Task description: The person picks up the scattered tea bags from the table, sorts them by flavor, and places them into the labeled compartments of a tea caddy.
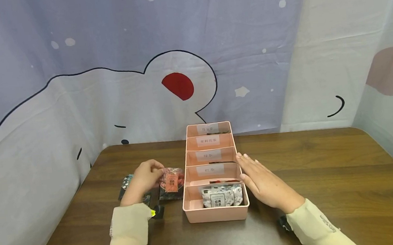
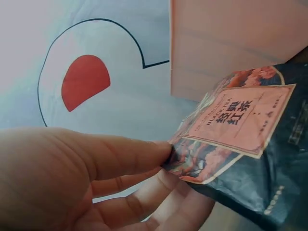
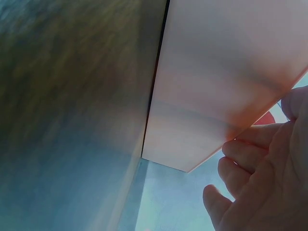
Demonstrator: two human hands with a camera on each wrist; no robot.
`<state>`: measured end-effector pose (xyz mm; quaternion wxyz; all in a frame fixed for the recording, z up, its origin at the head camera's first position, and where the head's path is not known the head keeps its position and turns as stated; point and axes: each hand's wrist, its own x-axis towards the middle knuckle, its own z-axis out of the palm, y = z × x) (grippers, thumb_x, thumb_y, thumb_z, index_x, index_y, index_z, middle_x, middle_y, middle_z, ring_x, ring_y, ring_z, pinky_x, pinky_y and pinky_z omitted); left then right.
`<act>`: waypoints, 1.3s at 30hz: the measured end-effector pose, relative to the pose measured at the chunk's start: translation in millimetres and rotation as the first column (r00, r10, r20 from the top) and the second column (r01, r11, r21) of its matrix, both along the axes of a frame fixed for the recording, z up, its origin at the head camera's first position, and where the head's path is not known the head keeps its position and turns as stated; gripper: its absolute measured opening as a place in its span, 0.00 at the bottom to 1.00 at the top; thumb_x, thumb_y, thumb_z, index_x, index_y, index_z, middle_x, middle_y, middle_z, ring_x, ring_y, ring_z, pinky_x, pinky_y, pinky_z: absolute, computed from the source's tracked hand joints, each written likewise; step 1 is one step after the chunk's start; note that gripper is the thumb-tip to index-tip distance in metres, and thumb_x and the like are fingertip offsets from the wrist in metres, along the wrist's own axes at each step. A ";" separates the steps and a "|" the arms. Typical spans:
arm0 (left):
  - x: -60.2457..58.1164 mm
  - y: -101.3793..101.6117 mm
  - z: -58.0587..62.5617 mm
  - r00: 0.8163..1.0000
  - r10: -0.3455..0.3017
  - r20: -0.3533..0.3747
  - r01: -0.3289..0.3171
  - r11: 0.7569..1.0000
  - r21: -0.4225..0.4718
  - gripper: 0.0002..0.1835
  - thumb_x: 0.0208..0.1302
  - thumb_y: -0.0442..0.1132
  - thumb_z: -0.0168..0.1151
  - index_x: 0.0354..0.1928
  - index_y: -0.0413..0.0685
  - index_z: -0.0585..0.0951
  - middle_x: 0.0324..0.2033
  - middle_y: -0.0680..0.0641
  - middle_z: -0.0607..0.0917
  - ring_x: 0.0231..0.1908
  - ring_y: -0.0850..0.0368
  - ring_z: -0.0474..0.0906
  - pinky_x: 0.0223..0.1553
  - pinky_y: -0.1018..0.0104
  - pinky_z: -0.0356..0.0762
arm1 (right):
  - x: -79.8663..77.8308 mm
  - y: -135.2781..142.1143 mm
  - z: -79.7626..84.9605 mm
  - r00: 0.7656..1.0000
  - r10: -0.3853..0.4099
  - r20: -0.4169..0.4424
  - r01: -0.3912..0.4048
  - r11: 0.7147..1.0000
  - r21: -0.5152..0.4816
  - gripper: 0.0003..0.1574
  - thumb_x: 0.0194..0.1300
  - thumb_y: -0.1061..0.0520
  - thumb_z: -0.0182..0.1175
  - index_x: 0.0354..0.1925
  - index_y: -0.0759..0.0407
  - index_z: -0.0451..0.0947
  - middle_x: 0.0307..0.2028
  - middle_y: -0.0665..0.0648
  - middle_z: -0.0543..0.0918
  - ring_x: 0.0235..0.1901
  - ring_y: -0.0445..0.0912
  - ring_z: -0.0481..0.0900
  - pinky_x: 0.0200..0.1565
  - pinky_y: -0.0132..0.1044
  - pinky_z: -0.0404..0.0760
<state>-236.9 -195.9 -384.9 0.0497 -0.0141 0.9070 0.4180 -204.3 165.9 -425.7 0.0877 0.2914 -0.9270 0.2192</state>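
Note:
My left hand (image 1: pixel 147 178) pinches a black tea packet (image 1: pixel 171 183) by one corner, thumb against fingers; its pink label and dark lower part face the camera in the left wrist view. The packet is just left of a long pink divided box (image 1: pixel 217 215). Along the box's right rim lies my right hand (image 1: pixel 265 179), fingers extended and touching the edge, holding nothing. White-and-grey tea packets (image 1: pixel 222 196) stand in the nearest compartment. Paper labels (image 1: pixel 210 170) with writing mark the other compartments, and thin packet edges (image 1: pixel 224 181) show in some of them.
Dark patterned packets (image 1: pixel 128 181) lie on the wooden table (image 1: pixel 316 166) under and beside my left forearm, partly hidden. Wrist-worn dark devices (image 1: pixel 158 212) sit at both cuffs. A printed curtain (image 1: pixel 137 104) hangs behind the table.

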 end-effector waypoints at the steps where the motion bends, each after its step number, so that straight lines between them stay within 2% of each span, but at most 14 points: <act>1: 0.2 -0.1 0.9 1.000 0.003 -0.014 -0.003 1.000 -0.005 0.10 0.74 0.32 0.56 0.50 0.32 0.79 0.34 0.40 0.82 0.31 0.53 0.82 0.35 0.56 0.88 | 0.0 0.0 0.0 1.000 0.001 0.000 -0.001 1.000 0.001 0.36 0.83 0.48 0.41 0.78 0.65 0.53 0.78 0.61 0.56 0.78 0.55 0.50 0.74 0.57 0.54; 7: -0.5 1.1 6.1 0.987 0.050 -0.151 -0.058 0.997 -0.045 0.10 0.74 0.34 0.56 0.50 0.34 0.79 0.36 0.39 0.85 0.31 0.52 0.81 0.30 0.62 0.82 | -0.2 0.0 -0.2 1.000 0.004 -0.007 -0.004 1.000 0.001 0.35 0.83 0.49 0.41 0.78 0.66 0.52 0.78 0.62 0.57 0.78 0.55 0.50 0.74 0.58 0.55; 10: 0.2 2.8 10.0 0.971 0.086 -0.224 -0.102 0.993 -0.060 0.10 0.74 0.35 0.56 0.50 0.36 0.80 0.39 0.37 0.87 0.35 0.48 0.83 0.32 0.59 0.80 | 0.1 0.0 -0.1 1.000 0.002 -0.006 -0.002 1.000 0.001 0.35 0.83 0.49 0.41 0.78 0.66 0.53 0.78 0.61 0.56 0.78 0.55 0.50 0.74 0.57 0.54; 15: 3.5 5.4 16.2 0.932 0.129 -0.338 -0.161 0.985 -0.066 0.10 0.74 0.35 0.57 0.50 0.37 0.80 0.43 0.36 0.87 0.41 0.43 0.85 0.39 0.50 0.82 | 0.5 -0.2 0.7 1.000 -0.002 -0.005 0.002 1.000 0.000 0.35 0.83 0.49 0.41 0.78 0.65 0.53 0.78 0.61 0.56 0.78 0.55 0.50 0.74 0.57 0.54; 25: 12.9 13.1 31.0 0.836 0.123 -0.534 -0.184 0.981 -0.062 0.09 0.74 0.34 0.58 0.49 0.36 0.81 0.42 0.36 0.86 0.42 0.43 0.84 0.43 0.48 0.83 | 0.4 -1.5 2.3 1.000 -0.002 -0.002 0.002 1.000 -0.001 0.35 0.83 0.49 0.41 0.78 0.66 0.53 0.77 0.63 0.57 0.78 0.56 0.50 0.75 0.56 0.53; 31: 20.7 19.7 41.1 0.762 0.126 -0.635 -0.194 0.980 -0.038 0.09 0.73 0.34 0.60 0.49 0.36 0.82 0.41 0.37 0.86 0.43 0.43 0.84 0.43 0.48 0.83 | 0.6 -1.1 2.6 1.000 -0.007 0.010 0.007 1.000 -0.003 0.35 0.83 0.49 0.41 0.78 0.65 0.52 0.78 0.61 0.55 0.78 0.55 0.50 0.75 0.56 0.53; 33: 23.1 21.6 43.7 0.736 0.126 -0.665 -0.189 0.982 -0.024 0.09 0.73 0.34 0.60 0.49 0.36 0.82 0.41 0.37 0.86 0.43 0.43 0.85 0.42 0.47 0.84 | 0.9 -1.1 2.9 1.000 -0.009 0.013 0.009 1.000 -0.003 0.35 0.83 0.49 0.41 0.78 0.65 0.52 0.78 0.60 0.55 0.78 0.55 0.50 0.75 0.55 0.52; 39: 27.2 26.0 47.0 0.675 0.104 -0.730 -0.136 0.991 0.015 0.08 0.72 0.34 0.62 0.48 0.36 0.83 0.40 0.38 0.87 0.41 0.44 0.86 0.38 0.50 0.86 | 1.6 -1.3 2.9 1.000 -0.004 0.011 0.004 1.000 -0.002 0.35 0.83 0.49 0.41 0.78 0.66 0.52 0.78 0.61 0.55 0.78 0.56 0.50 0.75 0.55 0.52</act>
